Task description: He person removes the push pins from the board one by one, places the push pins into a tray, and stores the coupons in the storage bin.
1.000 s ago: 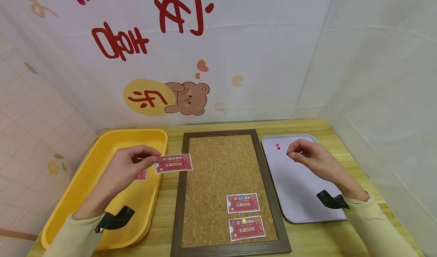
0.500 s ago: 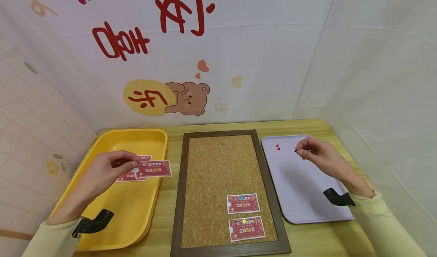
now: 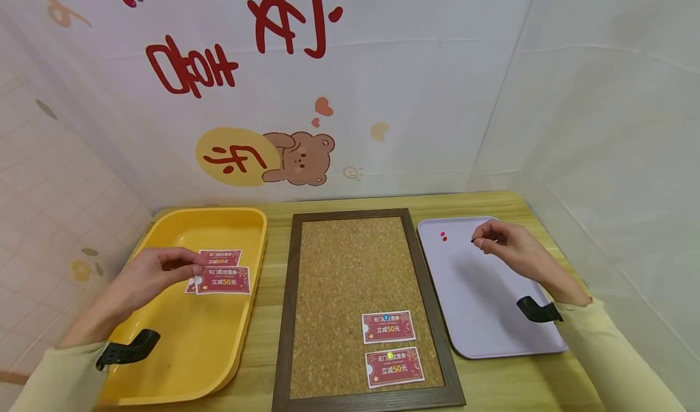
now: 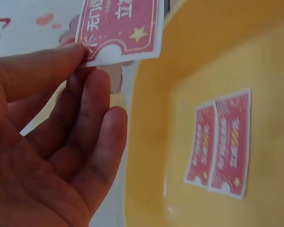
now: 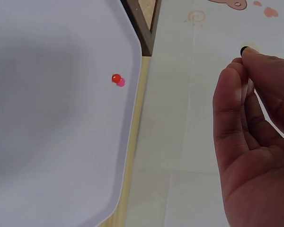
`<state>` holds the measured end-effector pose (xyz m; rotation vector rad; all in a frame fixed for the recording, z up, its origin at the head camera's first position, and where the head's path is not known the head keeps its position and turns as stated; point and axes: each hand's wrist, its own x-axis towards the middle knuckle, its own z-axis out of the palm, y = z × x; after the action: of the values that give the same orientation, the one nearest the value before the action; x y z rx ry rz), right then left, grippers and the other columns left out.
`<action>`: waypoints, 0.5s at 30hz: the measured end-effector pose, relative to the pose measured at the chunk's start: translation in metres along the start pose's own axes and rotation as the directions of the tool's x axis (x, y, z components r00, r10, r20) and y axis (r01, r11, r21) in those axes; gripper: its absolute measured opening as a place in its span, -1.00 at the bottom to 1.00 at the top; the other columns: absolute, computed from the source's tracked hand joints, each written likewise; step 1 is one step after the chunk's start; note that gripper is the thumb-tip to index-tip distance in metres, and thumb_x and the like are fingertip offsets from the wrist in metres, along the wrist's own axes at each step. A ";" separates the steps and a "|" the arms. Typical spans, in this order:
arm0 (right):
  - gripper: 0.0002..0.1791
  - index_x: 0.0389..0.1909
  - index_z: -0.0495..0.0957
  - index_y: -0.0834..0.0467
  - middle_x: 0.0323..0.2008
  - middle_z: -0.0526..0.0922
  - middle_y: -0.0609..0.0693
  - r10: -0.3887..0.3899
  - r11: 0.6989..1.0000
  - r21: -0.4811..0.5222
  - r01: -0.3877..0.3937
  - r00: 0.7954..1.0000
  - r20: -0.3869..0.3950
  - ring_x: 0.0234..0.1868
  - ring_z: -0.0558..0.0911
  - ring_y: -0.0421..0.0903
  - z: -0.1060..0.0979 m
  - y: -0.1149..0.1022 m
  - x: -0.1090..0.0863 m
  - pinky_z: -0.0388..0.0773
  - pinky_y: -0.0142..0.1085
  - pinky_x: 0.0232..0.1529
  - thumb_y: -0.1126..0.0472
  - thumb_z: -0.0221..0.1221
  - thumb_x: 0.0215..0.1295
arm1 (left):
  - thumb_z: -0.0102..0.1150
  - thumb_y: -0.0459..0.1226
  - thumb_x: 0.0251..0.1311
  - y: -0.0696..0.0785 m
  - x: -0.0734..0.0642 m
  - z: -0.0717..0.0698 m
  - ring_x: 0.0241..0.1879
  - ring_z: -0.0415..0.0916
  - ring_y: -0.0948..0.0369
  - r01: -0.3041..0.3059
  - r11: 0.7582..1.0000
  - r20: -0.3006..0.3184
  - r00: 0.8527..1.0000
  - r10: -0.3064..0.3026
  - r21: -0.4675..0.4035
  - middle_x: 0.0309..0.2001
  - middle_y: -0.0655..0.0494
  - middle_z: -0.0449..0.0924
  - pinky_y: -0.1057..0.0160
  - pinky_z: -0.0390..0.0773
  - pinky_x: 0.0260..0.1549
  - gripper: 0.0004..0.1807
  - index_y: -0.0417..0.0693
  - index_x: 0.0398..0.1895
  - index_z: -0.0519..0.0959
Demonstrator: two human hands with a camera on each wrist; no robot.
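Observation:
My left hand (image 3: 155, 278) pinches a red paper coupon (image 3: 223, 281) by its left edge, above the yellow bin (image 3: 180, 339). Beneath it, two more coupons (image 4: 222, 142) lie overlapping on the bin's floor. Over the lilac tray (image 3: 492, 315), my right hand (image 3: 511, 251) holds a tiny black push pin (image 5: 244, 50) between thumb and fingertips; most of the pin is hidden. Two coupons are fixed to the framed cork board (image 3: 350, 266): the upper coupon (image 3: 389, 328) with a blue pin, the lower coupon (image 3: 395, 368) with a yellow one.
A red push pin (image 5: 116, 78) and a pink push pin (image 5: 121, 82) sit close together near the tray's far left corner. The board stands between bin and tray on a wooden table (image 3: 465, 202). Printed cloth walls (image 3: 426, 96) enclose the back and sides.
My left hand has moved left with the coupon, from the board's edge back over the bin. My right hand has shifted slightly right, keeping the black pin.

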<state>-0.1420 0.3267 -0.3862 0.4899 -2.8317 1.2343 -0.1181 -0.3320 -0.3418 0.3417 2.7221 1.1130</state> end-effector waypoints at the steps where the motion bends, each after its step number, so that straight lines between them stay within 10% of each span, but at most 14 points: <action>1: -0.94 -0.16 0.63 0.23 -0.34 0.66 -0.04 -0.002 1.000 -0.002 0.002 1.000 0.001 -0.34 0.63 -0.14 0.000 0.002 0.001 0.51 -0.45 -0.25 0.31 0.24 0.46 | 0.23 -0.22 0.47 -0.003 0.000 -0.001 -0.17 0.58 0.33 0.015 1.000 0.008 1.000 -0.015 0.002 -0.01 -0.02 0.70 0.42 0.57 -0.19 -0.75 -0.20 0.02 0.71; 15: -0.93 -0.14 0.65 0.25 -0.27 0.67 0.04 0.028 1.000 0.010 -0.029 0.999 0.046 -0.32 0.61 -0.17 0.005 0.023 0.013 0.52 -0.42 -0.25 0.34 0.24 0.45 | 0.16 -0.20 0.52 -0.039 0.008 -0.006 -0.07 0.54 0.32 0.150 0.989 0.119 0.982 -0.149 0.003 0.08 -0.09 0.67 0.36 0.54 -0.10 -0.69 -0.25 0.10 0.67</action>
<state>-0.1603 0.3342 -0.4045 0.4865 -2.8812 1.2600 -0.1332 -0.3607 -0.3655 0.1918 2.5911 1.0261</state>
